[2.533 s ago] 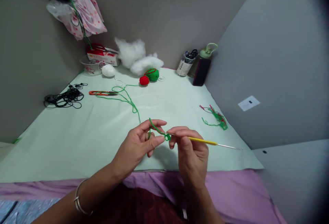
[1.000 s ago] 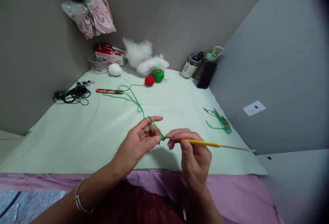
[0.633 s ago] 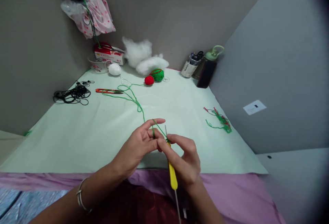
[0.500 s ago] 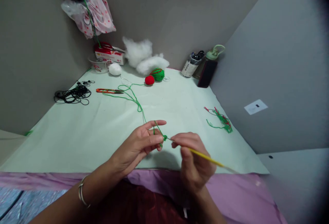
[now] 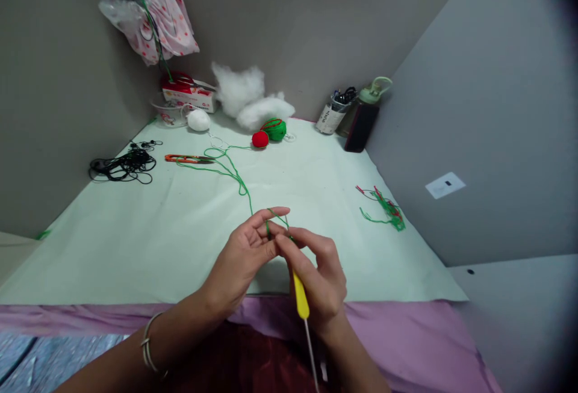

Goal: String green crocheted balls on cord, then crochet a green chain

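Observation:
Green yarn (image 5: 244, 189) runs from the table up to my left hand (image 5: 246, 253), which pinches it, with a strand looped over the raised index finger. In my right hand (image 5: 318, 272) is a crochet hook (image 5: 300, 295) with a yellow handle, its long metal shaft pointing down toward my lap. The hook's thin tip rises beside the left index finger, near the strand. Both hands meet above the table's front edge, and their fingertips largely hide the small green crocheted piece.
Orange thread snips (image 5: 187, 159) lie left of the yarn, beside a black cord tangle (image 5: 129, 164). At the back are white stuffing (image 5: 241, 92), a red ball (image 5: 260, 139) and a green yarn ball (image 5: 274, 129). Yarn scraps (image 5: 388, 207) lie at right, below a phone (image 5: 362, 127) and bottle.
My right hand has moved left against my left fingertips. The crochet hook has swung from pointing right to nearly upright, and the green piece is now mostly covered.

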Action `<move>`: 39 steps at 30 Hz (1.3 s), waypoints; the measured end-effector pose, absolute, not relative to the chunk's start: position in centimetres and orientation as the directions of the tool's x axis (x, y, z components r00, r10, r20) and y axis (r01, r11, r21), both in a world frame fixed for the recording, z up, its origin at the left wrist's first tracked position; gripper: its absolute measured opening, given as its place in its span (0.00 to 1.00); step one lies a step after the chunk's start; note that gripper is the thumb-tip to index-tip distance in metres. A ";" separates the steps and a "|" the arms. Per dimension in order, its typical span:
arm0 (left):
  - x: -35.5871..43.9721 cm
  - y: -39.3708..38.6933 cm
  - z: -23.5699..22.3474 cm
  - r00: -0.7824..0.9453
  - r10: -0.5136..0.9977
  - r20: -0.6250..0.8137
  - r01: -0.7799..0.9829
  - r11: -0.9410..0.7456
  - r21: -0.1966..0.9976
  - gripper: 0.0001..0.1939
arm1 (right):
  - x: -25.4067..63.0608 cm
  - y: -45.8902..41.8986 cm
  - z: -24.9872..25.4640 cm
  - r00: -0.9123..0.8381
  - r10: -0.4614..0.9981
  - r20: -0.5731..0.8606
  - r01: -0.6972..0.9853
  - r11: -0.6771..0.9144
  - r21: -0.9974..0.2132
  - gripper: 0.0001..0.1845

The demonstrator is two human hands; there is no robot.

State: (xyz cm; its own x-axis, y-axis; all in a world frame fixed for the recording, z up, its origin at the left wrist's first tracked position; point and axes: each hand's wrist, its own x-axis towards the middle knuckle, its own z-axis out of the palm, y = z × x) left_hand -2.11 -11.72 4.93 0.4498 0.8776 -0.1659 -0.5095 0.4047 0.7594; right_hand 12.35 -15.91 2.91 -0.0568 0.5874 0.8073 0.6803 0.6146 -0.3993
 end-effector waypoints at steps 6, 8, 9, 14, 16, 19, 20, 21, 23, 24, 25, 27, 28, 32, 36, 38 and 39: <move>-2.6 -11.2 4.8 0.567 0.782 -0.257 -0.524 0.584 0.620 0.19 | 12.8 -15.5 3.8 0.281 0.737 0.615 0.253 0.561 -0.788 0.15; -2.7 -11.1 4.9 0.525 0.821 -0.226 -0.526 0.521 0.672 0.18 | 12.8 -15.3 4.1 0.312 0.800 0.512 0.047 0.525 -0.850 0.14; -2.8 -11.2 5.0 0.512 0.834 -0.207 -0.515 0.490 0.703 0.17 | 12.7 -15.3 4.2 0.288 0.826 0.484 -0.001 0.506 -0.863 0.13; -2.5 -11.6 5.0 0.516 0.844 -0.149 -0.425 0.403 0.811 0.19 | 12.5 -15.2 3.9 0.216 0.874 0.436 -0.016 0.450 -0.893 0.10; -2.6 -11.6 5.0 0.514 0.843 -0.159 -0.410 0.404 0.818 0.19 | 12.7 -15.2 3.8 0.219 0.887 0.406 -0.069 0.429 -0.901 0.11; -2.8 -11.4 5.3 0.512 0.843 -0.166 -0.406 0.408 0.818 0.18 | 13.0 -15.2 3.9 0.203 0.900 0.385 -0.115 0.412 -0.904 0.11; -2.9 -11.3 5.5 0.508 0.845 -0.167 -0.404 0.405 0.820 0.17 | 13.1 -15.3 4.0 0.195 0.898 0.396 -0.099 0.419 -0.902 0.11; -3.0 -11.3 5.6 0.501 0.849 -0.168 -0.401 0.400 0.824 0.17 | 13.2 -15.4 4.1 0.189 0.890 0.415 -0.062 0.433 -0.899 0.12; -3.1 -11.3 5.6 0.481 0.861 -0.166 -0.388 0.378 0.840 0.16 | 13.3 -15.6 4.3 0.176 0.862 0.475 0.071 0.470 -0.880 0.12; -3.1 -11.3 5.6 0.466 0.870 -0.161 -0.383 0.362 0.850 0.17 | 13.4 -15.8 4.3 0.161 0.839 0.520 0.160 0.498 -0.852 0.12; -3.1 -11.4 5.5 0.449 0.880 -0.153 -0.382 0.344 0.857 0.17 | 13.4 -15.9 4.3 0.130 0.808 0.574 0.264 0.530 -0.806 0.12; -2.8 -11.5 5.4 0.422 0.895 -0.146 -0.405 0.330 0.853 0.20 | 13.3 -16.1 4.1 0.011 0.731 0.683 0.492 0.590 -0.640 0.13; -2.7 -11.6 5.3 0.421 0.894 -0.155 -0.428 0.346 0.835 0.22 | 13.3 -16.2 3.9 -0.063 0.690 0.721 0.588 0.610 -0.532 0.14; -2.4 -11.7 5.1 0.530 0.813 -0.242 -0.494 0.528 0.691 0.27 | 13.1 -16.2 3.5 -0.113 0.619 0.777 0.684 0.616 -0.392 0.19; -2.6 -11.5 5.2 0.561 0.788 -0.253 -0.487 0.561 0.669 0.23 | 12.9 -15.9 3.7 0.195 0.750 0.633 0.311 0.564 -0.765 0.14; -2.7 -11.5 5.2 0.519 0.824 -0.228 -0.484 0.503 0.716 0.22 | 12.7 -15.6 3.9 0.259 0.800 0.541 0.121 0.529 -0.840 0.13; -2.6 -11.5 5.3 0.500 0.839 -0.213 -0.475 0.472 0.742 0.22 | 12.6 -15.5 3.9 0.260 0.815 0.518 0.089 0.514 -0.853 0.12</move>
